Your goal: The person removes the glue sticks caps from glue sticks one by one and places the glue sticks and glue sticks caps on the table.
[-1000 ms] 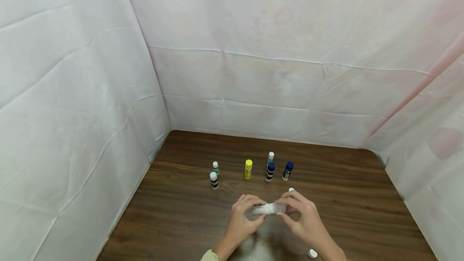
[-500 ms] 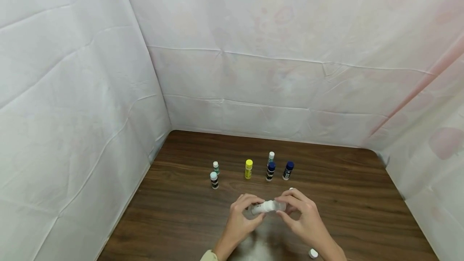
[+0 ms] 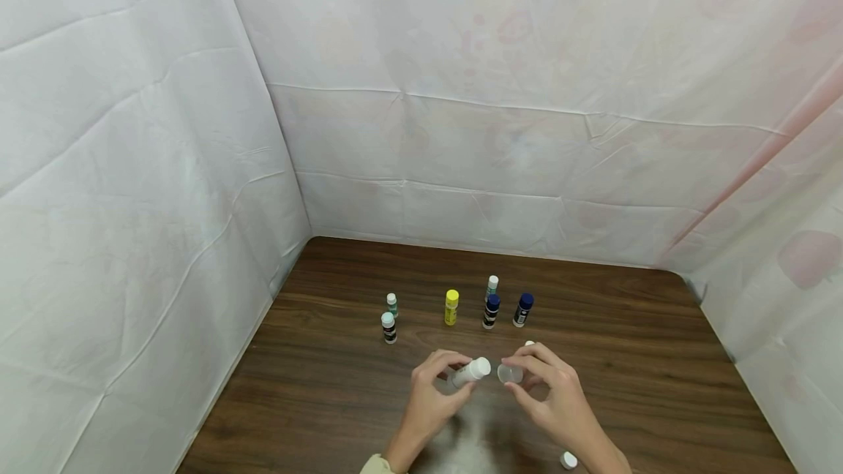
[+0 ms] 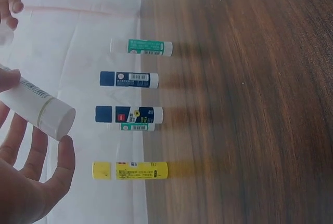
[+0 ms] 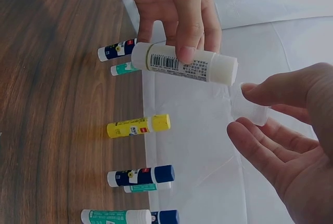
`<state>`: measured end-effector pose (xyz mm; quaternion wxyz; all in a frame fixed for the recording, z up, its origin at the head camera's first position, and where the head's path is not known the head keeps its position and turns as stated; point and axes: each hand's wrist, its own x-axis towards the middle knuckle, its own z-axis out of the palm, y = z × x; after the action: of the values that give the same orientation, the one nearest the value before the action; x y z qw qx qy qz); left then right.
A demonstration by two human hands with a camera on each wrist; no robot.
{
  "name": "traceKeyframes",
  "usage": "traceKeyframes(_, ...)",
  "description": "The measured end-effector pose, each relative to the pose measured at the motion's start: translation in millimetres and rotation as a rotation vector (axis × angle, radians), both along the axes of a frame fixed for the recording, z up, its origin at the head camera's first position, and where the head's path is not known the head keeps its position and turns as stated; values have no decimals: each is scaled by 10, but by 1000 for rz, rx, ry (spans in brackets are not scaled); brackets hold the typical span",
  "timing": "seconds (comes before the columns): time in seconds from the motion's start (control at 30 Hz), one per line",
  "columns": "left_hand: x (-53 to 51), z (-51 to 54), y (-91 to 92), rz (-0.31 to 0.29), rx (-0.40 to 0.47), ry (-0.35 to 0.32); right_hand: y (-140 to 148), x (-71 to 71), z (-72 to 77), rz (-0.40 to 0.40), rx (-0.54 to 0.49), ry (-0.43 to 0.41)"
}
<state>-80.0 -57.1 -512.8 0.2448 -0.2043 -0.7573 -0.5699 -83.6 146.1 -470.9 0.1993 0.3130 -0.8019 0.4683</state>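
Observation:
My left hand (image 3: pixel 431 397) grips a white glue stick (image 3: pixel 471 371), its exposed end tilted toward the right. In the right wrist view a barcode label shows on the glue stick (image 5: pixel 182 64), with the thumb laid over it. My right hand (image 3: pixel 560 401) pinches a translucent cap (image 3: pixel 510 373) between thumb and fingers. In the right wrist view the cap (image 5: pixel 250 105) is apart from the stick's whitish end, with a small gap between them. The left wrist view shows the left fingers curled round the stick (image 4: pixel 39 104).
Behind the hands stand a yellow glue stick (image 3: pixel 451 308), two navy-capped ones (image 3: pixel 490 311) (image 3: pixel 523 310), a white-capped one (image 3: pixel 492 287), and two more on the left (image 3: pixel 389 328) (image 3: pixel 391 304). A white cap (image 3: pixel 568 460) lies near the right forearm. Cloth walls (image 3: pixel 461 137) border the table.
The cap and the glue stick, which met end to end before, are now apart. My left hand has moved slightly left and the stick has turned; my right hand has hardly moved.

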Motion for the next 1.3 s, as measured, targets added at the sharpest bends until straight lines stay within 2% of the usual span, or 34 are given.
traceKeyframes(0.17,-54,-180,-37,25,3,-42,-51,61,136,-9,-27,26)
traceKeyframes(0.3,-66,-216,-66,27,11,-64,-100,137,307,-16,-32,29)
traceKeyframes(0.37,-67,-211,-80,30,11,-78,-103,152,331,-18,-29,24)
traceKeyframes(0.43,-65,-200,-93,35,10,-85,-81,138,275,-18,-26,21)
traceKeyframes(0.57,-73,-198,-122,48,9,-84,6,69,46,-19,-8,9)
traceKeyframes(0.67,-50,-96,-138,60,22,-87,49,45,-37,-21,6,-6)
traceKeyframes(0.8,7,99,-170,70,54,-135,58,61,-9,-28,15,-17)
traceKeyframes(0.83,13,119,-183,71,63,-152,58,64,-5,-28,14,-15)
traceKeyframes(1.0,10,115,-242,81,99,-203,66,71,-5,-35,16,-21)
traceKeyframes(1.3,-16,80,-350,109,134,-221,96,84,-53,-34,14,-44)
